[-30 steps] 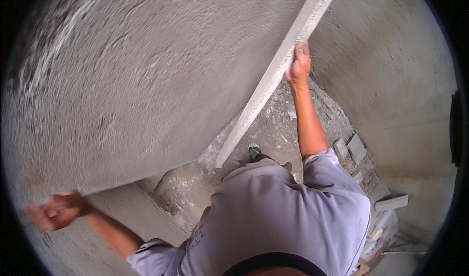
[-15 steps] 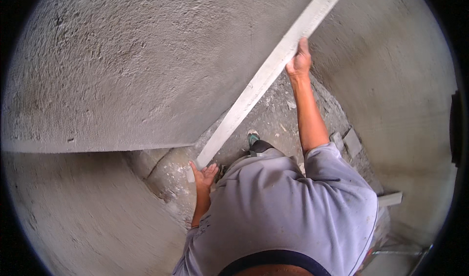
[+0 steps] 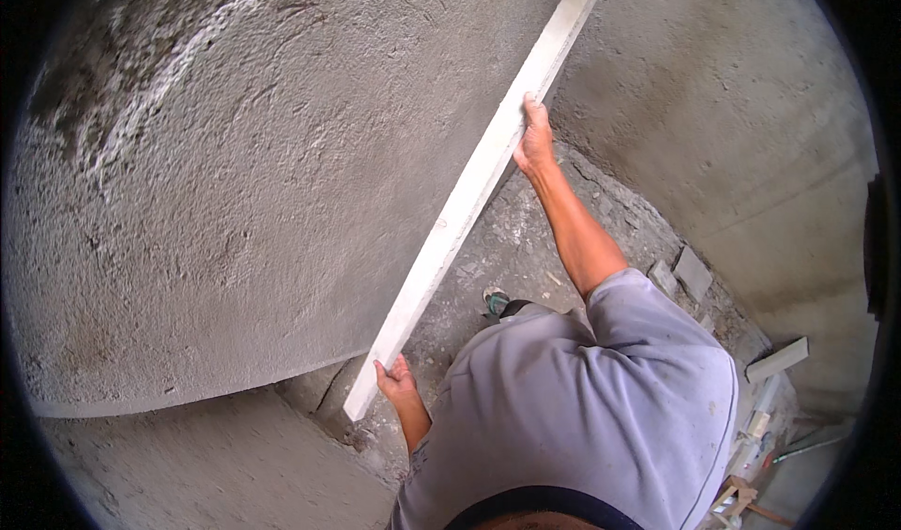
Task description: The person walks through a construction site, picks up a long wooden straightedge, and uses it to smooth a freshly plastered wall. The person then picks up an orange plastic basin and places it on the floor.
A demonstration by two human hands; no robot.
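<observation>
A long, pale straightedge bar (image 3: 449, 220) slants from the lower middle up to the top of the view. It runs along the rough, freshly plastered wall (image 3: 253, 211); whether it touches the plaster I cannot tell. Gripping its upper stretch is my right hand (image 3: 535, 138), thumb on the face and fingers hidden behind the edge. Close to the bar's lower end, my left hand (image 3: 399, 380) holds it too, thumb in front and fingers partly behind.
Rubble and dust cover the floor (image 3: 507, 234). A plastered side wall (image 3: 732, 107) rises on the right. Broken slabs (image 3: 693, 274) lie at its foot, with a loose board (image 3: 777, 360) and wood scraps (image 3: 741, 494) lower right. Another wall face (image 3: 188, 464) stands lower left.
The bar has shifted left in view, its lower end further down. My left hand, spread beside the lower end before, now grips the bar. My right hand has moved left with it.
</observation>
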